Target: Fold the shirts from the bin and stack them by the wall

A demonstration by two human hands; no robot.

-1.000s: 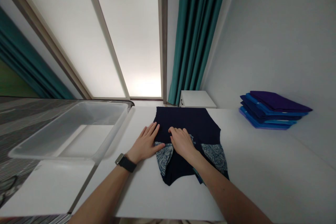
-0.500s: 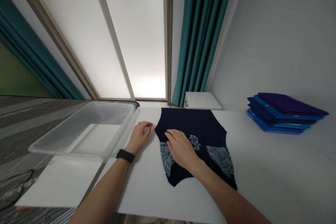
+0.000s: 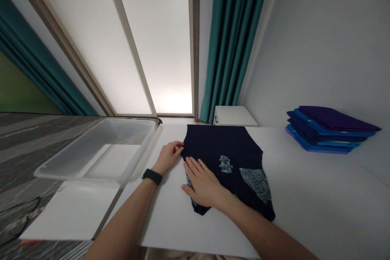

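Note:
A dark navy garment [image 3: 219, 140] with blue-white swirl-patterned patches lies flat on the white table [image 3: 170, 219]. My right hand [image 3: 202, 183] rests flat on its lower left part, fingers stretched out, covering most of the left patch. At the garment's upper left edge, my left hand [image 3: 169, 156], with a black watch on the wrist, has its thumb and fingertips closed together on the fabric edge.
A translucent plastic bin [image 3: 134, 170] stands at the left. A stack of folded blue and purple cloths [image 3: 332, 130] sits at the right by the wall. Behind the table is a small white cabinet [image 3: 234, 115].
My left hand has moved right to the garment's edge, which has shifted slightly inward. My right hand has slid down and left, uncovering the small central patch, and its fingers have spread.

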